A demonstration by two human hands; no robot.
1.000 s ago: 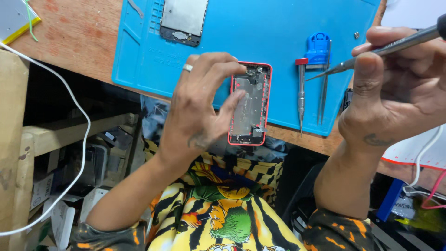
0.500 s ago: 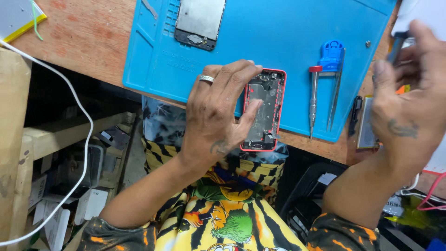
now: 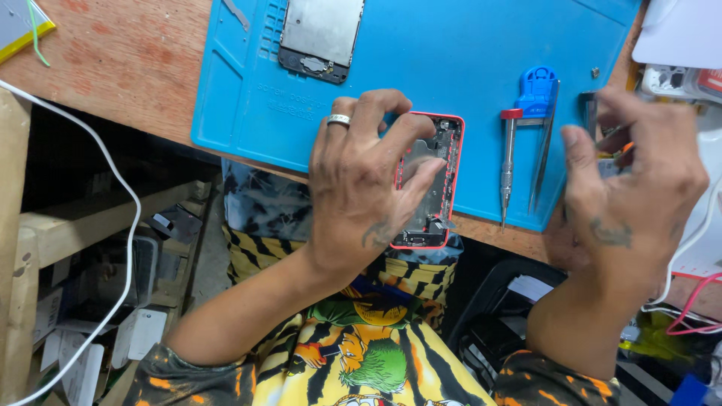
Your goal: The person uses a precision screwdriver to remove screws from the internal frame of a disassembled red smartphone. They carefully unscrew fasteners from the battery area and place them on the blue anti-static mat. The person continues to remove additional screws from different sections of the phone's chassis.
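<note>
Two hands: left hand [image 3: 361, 188] fingers clamp pink-rimmed phone shell [image 3: 429, 180]; right hand [image 3: 632, 188] fingers' grip unclear.

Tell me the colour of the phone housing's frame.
Pinkish red, on the phone housing in the left hand; head view.

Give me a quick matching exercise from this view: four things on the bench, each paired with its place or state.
Things:
1. Opened phone shell
2. Screen panel
3. Red-capped screwdriver
4. White cable

Places:
A. Lying on the blue mat, right part
B. Hanging off the bench, left
C. Held in the left hand
D. Lying at the mat's top edge

Pairs: 1-C, 2-D, 3-A, 4-B
</note>
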